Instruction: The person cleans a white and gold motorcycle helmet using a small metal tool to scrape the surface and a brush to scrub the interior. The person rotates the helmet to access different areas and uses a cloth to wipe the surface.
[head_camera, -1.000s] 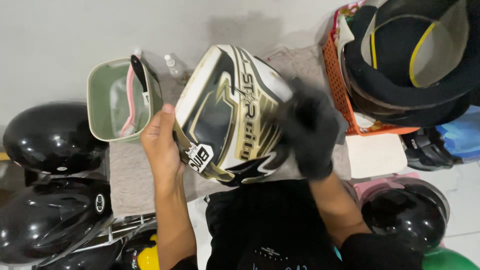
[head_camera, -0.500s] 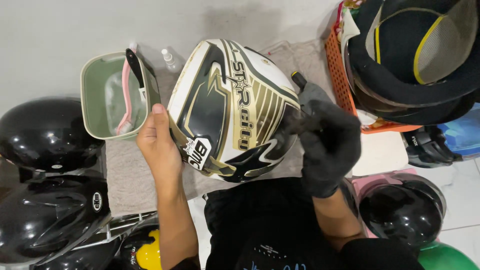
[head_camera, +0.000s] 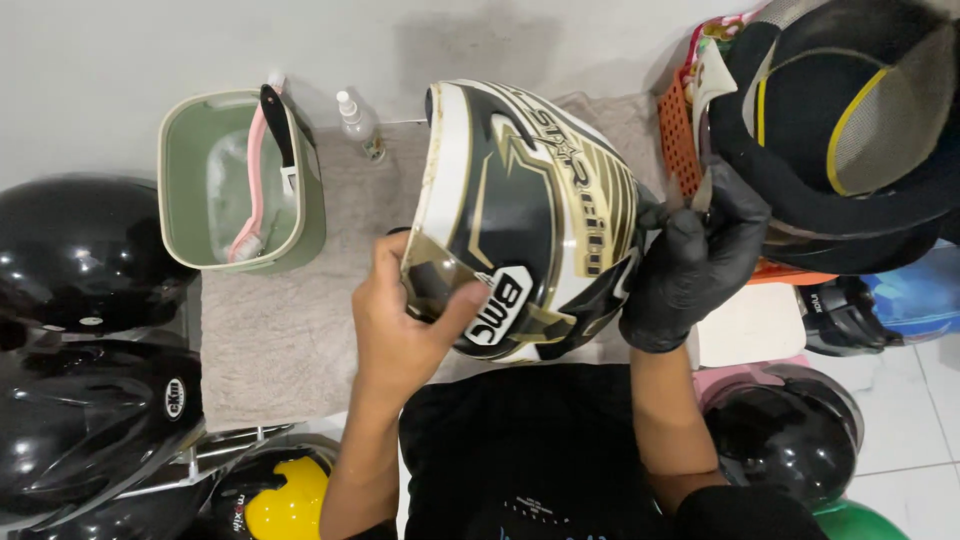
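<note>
Here we have a glossy white, black and gold full-face motorcycle helmet (head_camera: 525, 215) tipped on its side over a grey towel (head_camera: 290, 330) spread on the work surface, just in front of our black-shirted torso. Our bare left hand (head_camera: 400, 325) cups its lower front edge, fingers curled underneath and the thumb pressed flat on the shell near the visor, so the round shell cannot roll while it is worked on. Our right hand (head_camera: 690, 265), in a black rubbery glove, is closed against the helmet's far side; its fingers are bunched together and seem to pinch something small and dark there, though we cannot tell what it is. The glove presumably keeps that hand clean or protected, while the bare one only steadies.

The towel gives the shell a soft bed that will not scratch it. Near its back edge stands a pale green plastic tub (head_camera: 305, 225) with a pink-handled brush (head_camera: 262, 190) leaning inside, within easy reach of the left hand, and a small clear spray bottle (head_camera: 358, 122) stands just beside it. Several shiny black helmets (head_camera: 85, 265) crowd the left side. To the right, an orange plastic basket (head_camera: 678, 135) holds a large black helmet with yellow trim (head_camera: 850, 120), turned opening-up.
</note>
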